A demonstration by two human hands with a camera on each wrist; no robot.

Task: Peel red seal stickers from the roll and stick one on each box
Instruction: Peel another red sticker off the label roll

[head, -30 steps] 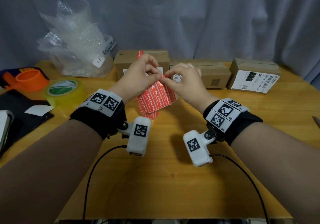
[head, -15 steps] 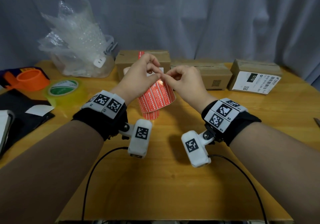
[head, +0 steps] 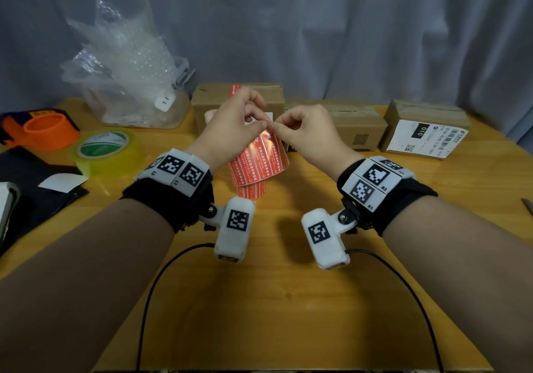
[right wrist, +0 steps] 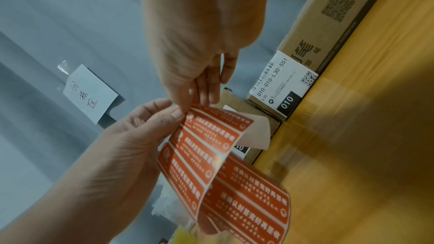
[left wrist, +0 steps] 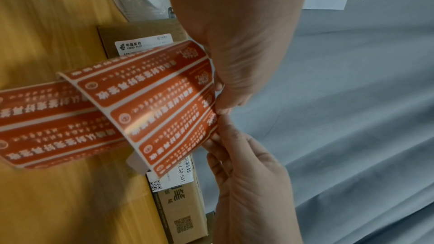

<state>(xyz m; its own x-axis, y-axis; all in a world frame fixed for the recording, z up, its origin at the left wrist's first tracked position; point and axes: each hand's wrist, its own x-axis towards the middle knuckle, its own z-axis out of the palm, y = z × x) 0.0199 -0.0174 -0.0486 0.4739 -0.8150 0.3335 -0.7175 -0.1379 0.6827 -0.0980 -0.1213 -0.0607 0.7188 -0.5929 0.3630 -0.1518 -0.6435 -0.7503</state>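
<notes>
A strip of red seal stickers (head: 257,161) on white backing hangs from my hands above the table, its coiled end (head: 250,192) lowest. My left hand (head: 259,123) pinches the strip's upper edge (left wrist: 212,88). My right hand (head: 277,126) meets it fingertip to fingertip and pinches a sticker's end (left wrist: 215,121) at that edge; its fingertips (right wrist: 187,108) sit on the strip's corner. Three cardboard boxes stand at the back: the left box (head: 215,100) has a red sticker (head: 235,89) on top; the middle box (head: 356,126) and right box (head: 427,133) show none.
A clear tub of bubble wrap (head: 127,84) stands back left, with an orange tape dispenser (head: 43,130), a yellow-green tape roll (head: 103,147) and a black pouch (head: 31,191) along the left edge. Two black cables (head: 173,266) trail off my wrists. A grey curtain (head: 346,26) closes the back.
Both hands have risen slightly with the strip. My right fingertips have moved left, tight against my left fingertips at the strip's top edge.
</notes>
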